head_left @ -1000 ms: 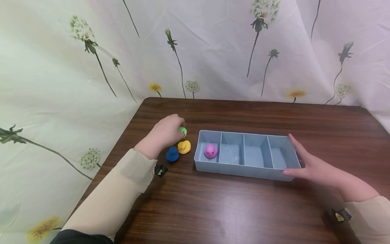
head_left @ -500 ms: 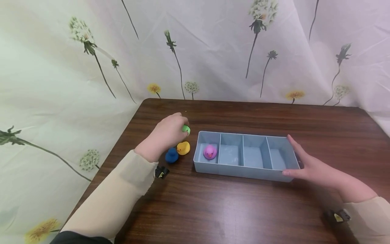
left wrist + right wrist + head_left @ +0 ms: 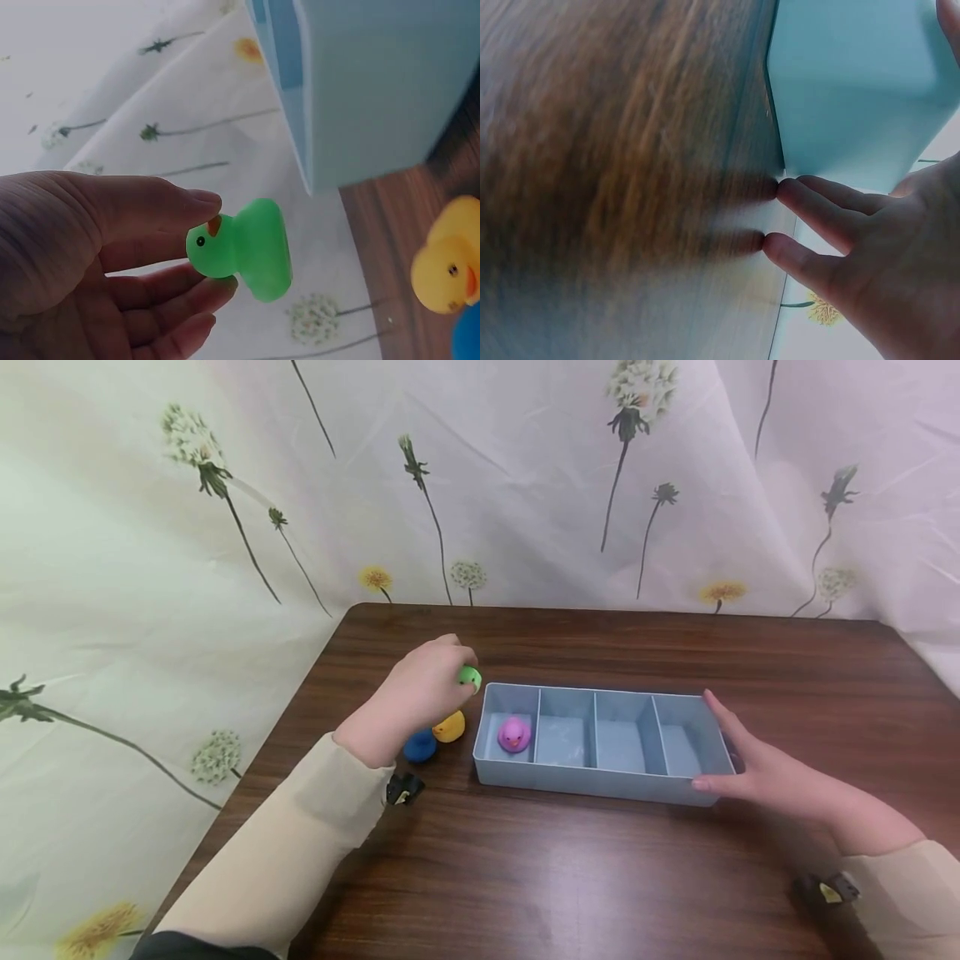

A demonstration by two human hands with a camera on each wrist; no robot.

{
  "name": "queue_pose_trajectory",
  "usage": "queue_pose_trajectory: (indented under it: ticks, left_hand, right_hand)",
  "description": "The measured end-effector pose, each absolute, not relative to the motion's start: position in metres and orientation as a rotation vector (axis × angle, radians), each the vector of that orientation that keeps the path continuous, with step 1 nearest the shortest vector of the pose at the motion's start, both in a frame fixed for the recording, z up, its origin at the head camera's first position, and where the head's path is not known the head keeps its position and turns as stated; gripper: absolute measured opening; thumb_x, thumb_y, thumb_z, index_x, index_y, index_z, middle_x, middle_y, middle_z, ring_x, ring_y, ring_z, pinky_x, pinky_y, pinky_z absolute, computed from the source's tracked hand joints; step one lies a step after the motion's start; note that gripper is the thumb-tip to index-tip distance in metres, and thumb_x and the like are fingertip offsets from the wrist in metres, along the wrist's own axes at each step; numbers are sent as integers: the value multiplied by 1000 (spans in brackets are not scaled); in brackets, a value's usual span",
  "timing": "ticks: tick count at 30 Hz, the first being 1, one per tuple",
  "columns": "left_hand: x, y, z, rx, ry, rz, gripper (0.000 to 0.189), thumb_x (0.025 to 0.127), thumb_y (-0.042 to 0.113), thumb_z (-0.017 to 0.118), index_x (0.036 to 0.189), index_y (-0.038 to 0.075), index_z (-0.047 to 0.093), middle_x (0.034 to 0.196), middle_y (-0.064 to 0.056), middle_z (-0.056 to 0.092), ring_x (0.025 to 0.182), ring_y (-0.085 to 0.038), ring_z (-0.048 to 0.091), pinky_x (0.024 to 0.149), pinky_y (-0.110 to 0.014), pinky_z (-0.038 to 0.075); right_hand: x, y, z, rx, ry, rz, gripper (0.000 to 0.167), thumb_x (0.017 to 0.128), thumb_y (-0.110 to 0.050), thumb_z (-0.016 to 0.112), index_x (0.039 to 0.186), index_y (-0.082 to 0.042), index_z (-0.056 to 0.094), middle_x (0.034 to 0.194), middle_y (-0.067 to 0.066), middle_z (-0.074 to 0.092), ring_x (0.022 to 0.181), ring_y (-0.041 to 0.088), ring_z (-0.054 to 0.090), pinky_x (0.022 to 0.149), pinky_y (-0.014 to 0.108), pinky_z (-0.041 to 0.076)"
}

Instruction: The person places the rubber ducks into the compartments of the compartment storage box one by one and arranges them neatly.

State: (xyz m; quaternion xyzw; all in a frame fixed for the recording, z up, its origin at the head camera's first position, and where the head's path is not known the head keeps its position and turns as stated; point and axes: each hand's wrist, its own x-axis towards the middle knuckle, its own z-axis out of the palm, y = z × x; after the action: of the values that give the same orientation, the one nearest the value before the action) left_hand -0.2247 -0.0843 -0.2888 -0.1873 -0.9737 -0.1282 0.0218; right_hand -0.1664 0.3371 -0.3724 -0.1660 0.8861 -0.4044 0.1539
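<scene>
My left hand [image 3: 427, 685] pinches a green rubber duck [image 3: 262, 251] by its head between thumb and fingers, just left of the box. In the left wrist view the duck lies sideways, its base facing away from the palm. Below that hand, a yellow rubber duck [image 3: 449, 727] and a blue rubber duck [image 3: 420, 746] sit together on the table. The blue-grey box [image 3: 592, 779] has several compartments in a row; a purple rubber duck [image 3: 514, 735] sits in the leftmost. My right hand [image 3: 776, 774] spans the box's right end, thumb at the front wall, forefinger at the back corner.
The dark wooden table [image 3: 525, 877] runs back to a pale cloth [image 3: 525, 485] printed with dandelions, which also hangs along the left side. In the right wrist view, some right fingertips [image 3: 780, 244] come down at the tabletop beside the box.
My left hand has moved right with the green duck, toward the box's left end, and now overlaps part of the yellow duck. My right hand and the box keep their places.
</scene>
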Motion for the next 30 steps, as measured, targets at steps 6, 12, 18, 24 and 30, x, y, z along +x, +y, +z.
queue_pose_trajectory:
  ticks: [6, 12, 18, 24, 30]
  left_hand:
    - [-218, -74, -283, -637, -3003, -383, 24, 90, 13, 67, 112, 4, 70, 99, -7, 57, 84, -23, 53, 72, -34, 46]
    - [-217, -68, -282, -668, -2994, -383, 24, 90, 14, 68, 111, 4, 71, 99, -7, 57, 84, -22, 54, 72, -34, 46]
    - [-216, -55, -279, -741, -2983, -332, 20, 90, 13, 66, 108, 5, 71, 95, -5, 56, 82, -21, 53, 69, -32, 45]
    - [-215, -38, -278, -827, -2964, -291, 14, 90, 11, 64, 101, 7, 70, 90, -3, 53, 79, -19, 52, 66, -31, 44]
    - [-216, -28, -281, -879, -2959, -281, 18, 90, 10, 62, 105, 8, 71, 96, -2, 57, 86, -17, 55, 74, -31, 47]
  right_hand:
    - [-167, 336, -372, -476, 2546, -1138, 110, 89, -26, 74, 154, -40, -13, 160, 26, -4, 140, 54, 7, 99, 75, 17]
    - [-167, 334, -371, -499, 2565, -1122, 111, 88, -28, 75, 155, -38, -13, 159, 27, -3, 140, 54, 8, 100, 74, 18]
    - [-168, 336, -371, -506, 2565, -1121, 111, 88, -27, 75, 155, -39, -13, 160, 26, -4, 140, 54, 7, 100, 75, 19]
    - [-168, 337, -372, -502, 2573, -1117, 111, 88, -28, 76, 155, -39, -12, 159, 27, -2, 139, 55, 9, 99, 75, 20]
    - [-167, 337, -372, -510, 2583, -1109, 112, 88, -28, 76, 155, -37, -13, 159, 28, -2, 139, 56, 10, 99, 75, 20]
